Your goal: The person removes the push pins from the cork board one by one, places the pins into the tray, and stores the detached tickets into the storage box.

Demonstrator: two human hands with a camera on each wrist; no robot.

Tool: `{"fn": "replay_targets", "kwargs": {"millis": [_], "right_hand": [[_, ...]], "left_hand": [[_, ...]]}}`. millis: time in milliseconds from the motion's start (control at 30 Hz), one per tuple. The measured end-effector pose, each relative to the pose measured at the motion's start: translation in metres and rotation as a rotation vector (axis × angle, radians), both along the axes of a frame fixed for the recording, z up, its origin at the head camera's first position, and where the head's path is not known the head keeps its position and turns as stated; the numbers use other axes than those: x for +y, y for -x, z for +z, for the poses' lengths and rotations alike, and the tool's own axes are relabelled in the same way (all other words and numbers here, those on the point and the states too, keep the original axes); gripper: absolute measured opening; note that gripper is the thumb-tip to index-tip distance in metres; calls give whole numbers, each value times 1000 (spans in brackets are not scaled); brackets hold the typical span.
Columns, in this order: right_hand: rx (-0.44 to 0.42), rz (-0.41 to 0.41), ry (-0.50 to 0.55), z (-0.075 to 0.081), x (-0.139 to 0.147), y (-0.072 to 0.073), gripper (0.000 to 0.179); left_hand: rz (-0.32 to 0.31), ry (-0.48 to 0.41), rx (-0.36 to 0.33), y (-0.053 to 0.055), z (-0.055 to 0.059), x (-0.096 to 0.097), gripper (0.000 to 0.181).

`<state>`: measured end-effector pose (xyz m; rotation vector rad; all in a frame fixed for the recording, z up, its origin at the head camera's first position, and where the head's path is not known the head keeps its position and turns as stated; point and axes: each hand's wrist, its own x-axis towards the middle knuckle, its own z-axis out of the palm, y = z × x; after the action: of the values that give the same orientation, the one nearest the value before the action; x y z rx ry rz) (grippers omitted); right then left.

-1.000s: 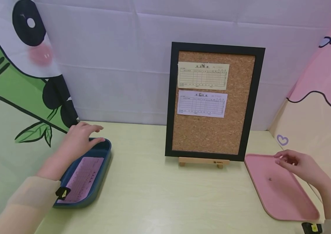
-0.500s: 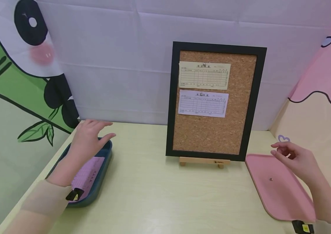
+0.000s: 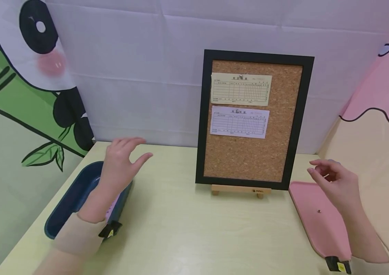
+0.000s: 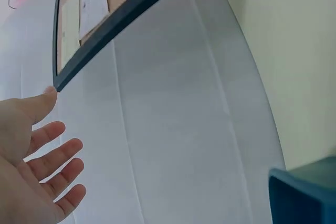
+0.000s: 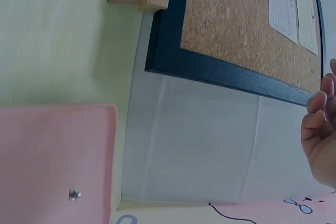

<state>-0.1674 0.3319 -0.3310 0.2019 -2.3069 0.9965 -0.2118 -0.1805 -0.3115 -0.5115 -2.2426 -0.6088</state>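
My left hand [image 3: 118, 164] hovers over the far end of a dark blue tray [image 3: 67, 198], thumb and fingers spread apart with nothing between them. A pink slip [image 3: 112, 208] lies in that tray, mostly hidden by my arm. On the other side, my right hand [image 3: 340, 183] is raised over a pink tray [image 3: 331, 233], its fingers loosely curled and no object showing in them. A small silver push pin [image 5: 75, 194] lies in the pink tray. Between the hands stands a black-framed corkboard [image 3: 242, 160], bearing a cream slip [image 3: 240, 91] above a white slip [image 3: 239, 124], each pinned near its top.
A small wooden easel [image 3: 239, 189] supports the corkboard on the pale table [image 3: 194, 229]. Behind it hangs a pale lilac cloth [image 3: 129, 76], with printed cartoon panels at both sides. The pink tray's far left corner lies close by the board's lower right corner.
My left hand has moved right and spread its fingers wider, uncovering the blue tray's left part and hiding most of the pink slip. My right hand has moved left and up.
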Motion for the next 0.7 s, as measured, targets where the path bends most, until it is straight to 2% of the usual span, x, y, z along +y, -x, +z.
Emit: {"fn": "replay_targets", "kwargs": {"millis": [133, 333, 433, 700], "right_hand": [[30, 4, 58, 3, -15, 2, 24], [83, 35, 162, 18, -46, -1, 22], [79, 47, 205, 21, -58, 0, 22], [71, 42, 196, 25, -82, 4, 23]], "left_hand": [[-28, -61, 24, -1, 0, 14, 44], [-57, -155, 47, 2, 0, 33, 43], [-72, -202, 55, 4, 0, 42, 43], [-100, -286, 39, 6, -3, 66, 48]]}}
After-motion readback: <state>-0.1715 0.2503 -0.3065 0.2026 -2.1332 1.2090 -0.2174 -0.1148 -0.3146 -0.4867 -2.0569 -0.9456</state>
